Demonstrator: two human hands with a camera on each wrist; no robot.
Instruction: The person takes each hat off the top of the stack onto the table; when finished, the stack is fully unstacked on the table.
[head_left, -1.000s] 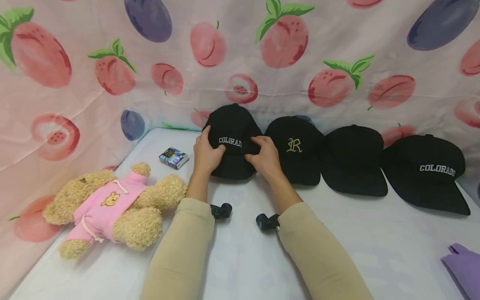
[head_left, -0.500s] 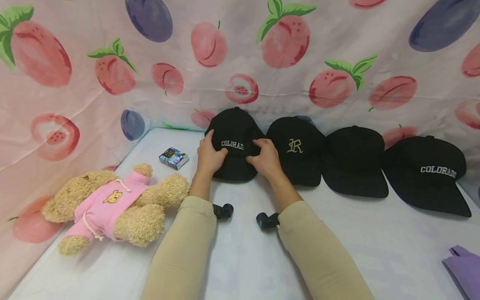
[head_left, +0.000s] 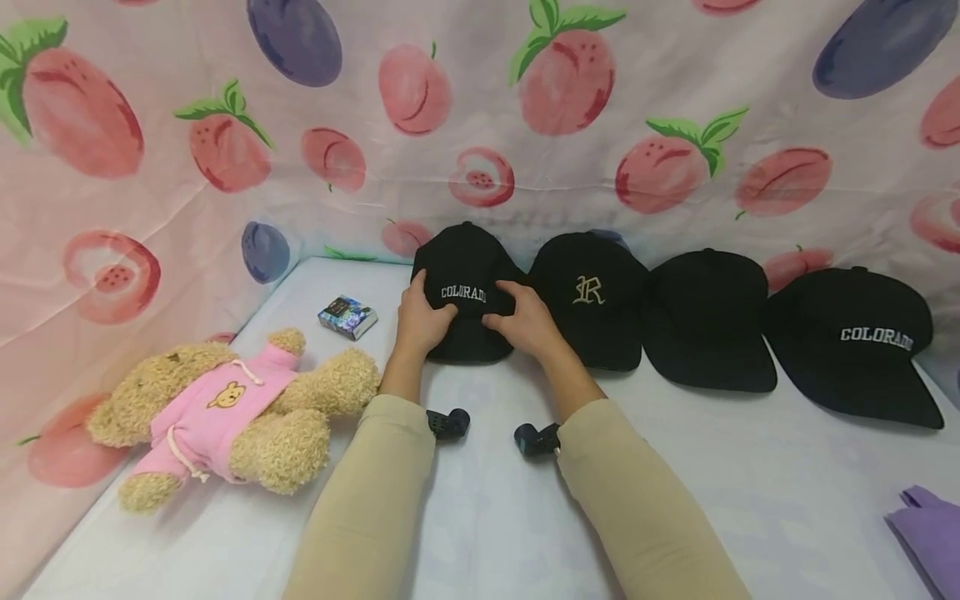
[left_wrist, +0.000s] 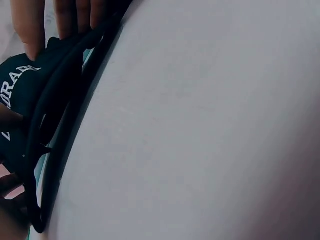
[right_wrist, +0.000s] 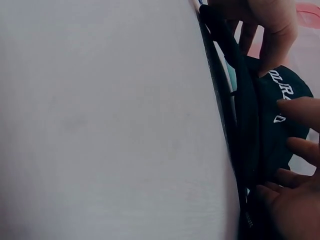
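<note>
A black baseball cap (head_left: 463, 257) with white COLORADO lettering stands at the left end of a row of caps. My left hand (head_left: 420, 323) grips its left side, thumb on the front below the lettering. On the other side my right hand (head_left: 531, 323) holds the cap, with thumb and index finger on the front near the last letter. In the left wrist view, a second dark edge (left_wrist: 76, 127) runs under the cap's brim with a narrow gap between; what it belongs to is unclear. The right wrist view shows fingertips (right_wrist: 295, 107) spread over the cap front.
To the right stand a black cap with a gold R (head_left: 588, 329), a plain black cap (head_left: 705, 321) and another COLORADO cap (head_left: 847, 375). A teddy bear (head_left: 225, 417) in pink and a small patterned box (head_left: 347, 317) lie left. Purple cloth (head_left: 928, 533) is at right.
The held cap has come down slightly and nearer to me, with both hands moving along on it. The other caps, the bear and the box stay in place.
</note>
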